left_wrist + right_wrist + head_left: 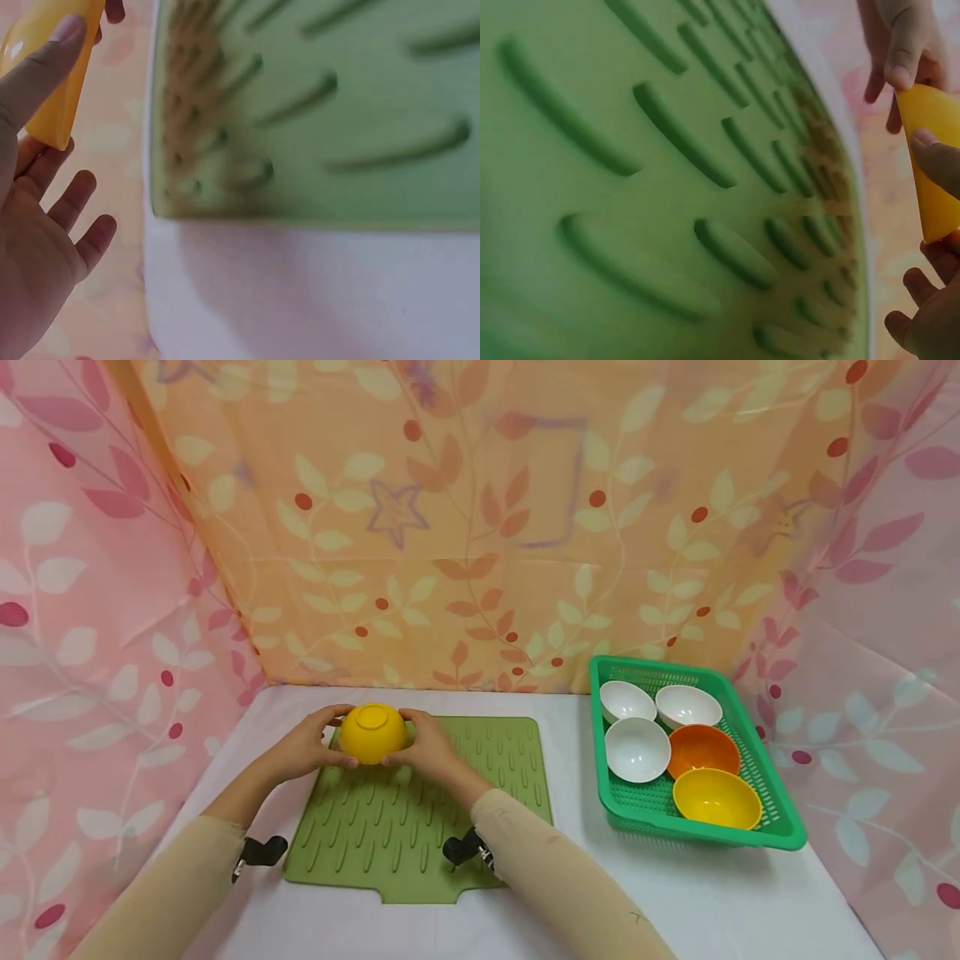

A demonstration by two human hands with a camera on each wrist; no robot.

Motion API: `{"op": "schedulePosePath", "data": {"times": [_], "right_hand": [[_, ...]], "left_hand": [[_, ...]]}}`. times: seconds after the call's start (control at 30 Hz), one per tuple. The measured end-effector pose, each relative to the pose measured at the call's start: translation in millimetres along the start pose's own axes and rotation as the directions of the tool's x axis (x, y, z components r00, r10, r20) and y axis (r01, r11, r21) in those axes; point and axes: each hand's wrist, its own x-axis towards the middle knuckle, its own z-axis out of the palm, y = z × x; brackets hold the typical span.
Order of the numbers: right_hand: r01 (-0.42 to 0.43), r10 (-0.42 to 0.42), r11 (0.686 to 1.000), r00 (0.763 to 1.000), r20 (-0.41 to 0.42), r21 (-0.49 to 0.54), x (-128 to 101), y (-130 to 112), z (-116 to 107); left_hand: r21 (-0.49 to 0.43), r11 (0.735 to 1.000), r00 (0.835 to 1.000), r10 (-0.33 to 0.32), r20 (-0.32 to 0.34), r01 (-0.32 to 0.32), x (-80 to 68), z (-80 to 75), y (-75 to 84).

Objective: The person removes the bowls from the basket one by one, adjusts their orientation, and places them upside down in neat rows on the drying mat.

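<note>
A yellow bowl (372, 735), bottom side up with its foot ring showing, is held between both hands over the far left part of a green ridged drying mat (420, 810). My left hand (303, 745) grips its left side, and my right hand (431, 747) grips the right side. In the left wrist view, the thumb lies across the yellow bowl (56, 97) while two fingers stick out below it. The right wrist view shows both hands pinching the bowl (934, 180) at opposite ends, off the mat's edge.
To the right stands a green plastic basket (611, 806). Inside it are several white bowls (637, 750), an orange bowl (703, 752) and another yellow bowl (717, 797). A white cloth (577, 877) covers the table, and patterned curtains (480, 527) close off the back and sides.
</note>
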Motion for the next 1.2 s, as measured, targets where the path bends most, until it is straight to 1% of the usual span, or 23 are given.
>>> {"op": "schedulePosePath", "data": {"times": [0.07,0.17,0.33,0.47,0.57,0.63,0.73,0.8,0.9,0.97,1.07,1.13,1.2], "right_hand": [[-0.017,0.017,0.999,1.000,0.000,-0.035,9.9,3.4,9.0],[-0.034,0.033,0.992,0.999,-0.007,-0.120,20.4,8.9,21.5],[-0.043,0.038,0.973,0.999,-0.030,-0.226,27.9,16.0,35.8],[-0.047,0.036,0.951,0.998,-0.042,-0.307,29.9,17.7,40.5],[-0.034,0.022,0.929,0.999,-0.035,-0.370,30.3,18.8,43.7],[-0.023,0.012,0.921,1.000,-0.029,-0.388,30.0,19.8,46.0],[-0.012,0.003,0.917,1.000,-0.025,-0.399,29.2,22.6,48.0],[-0.011,0.000,0.912,1.000,-0.028,-0.411,28.3,24.9,47.7],[-0.010,-0.004,0.902,1.000,-0.031,-0.432,27.1,27.4,45.7],[-0.010,-0.007,0.899,0.999,-0.035,-0.438,26.2,27.5,44.0],[-0.012,-0.002,0.900,1.000,-0.031,-0.436,23.5,26.8,41.9],[-0.014,0.003,0.901,1.000,-0.028,-0.434,24.4,25.9,41.9],[-0.020,0.009,0.906,1.000,-0.029,-0.423,25.6,23.0,41.2]], "left_hand": [[0.023,1.000,1.000,-0.020,0.005,0.020,3.9,-1.7,-8.9],[0.053,0.997,0.998,-0.055,0.023,0.054,8.8,-0.6,-22.1],[0.100,0.991,0.994,-0.099,0.048,0.094,14.2,5.4,-38.9],[0.132,0.987,0.994,-0.095,0.055,0.087,16.8,7.9,-43.1],[0.159,0.982,0.992,-0.111,0.056,0.100,16.7,8.5,-43.7],[0.182,0.978,0.991,-0.119,0.063,0.106,15.6,8.4,-44.2],[0.187,0.975,0.987,-0.139,0.075,0.123,15.0,8.6,-43.9],[0.179,0.978,0.988,-0.121,0.093,0.103,16.6,8.6,-42.1],[0.141,0.987,0.992,-0.087,0.092,0.073,21.6,8.1,-37.7],[0.104,0.994,0.995,-0.051,0.081,0.043,25.6,7.4,-33.4],[0.056,0.998,0.999,-0.020,0.046,0.018,29.4,6.9,-27.0],[0.047,0.999,1.000,0.000,0.028,-0.001,30.5,4.0,-22.8],[0.057,0.998,1.000,0.017,0.003,-0.017,30.5,0.3,-19.4]]}}
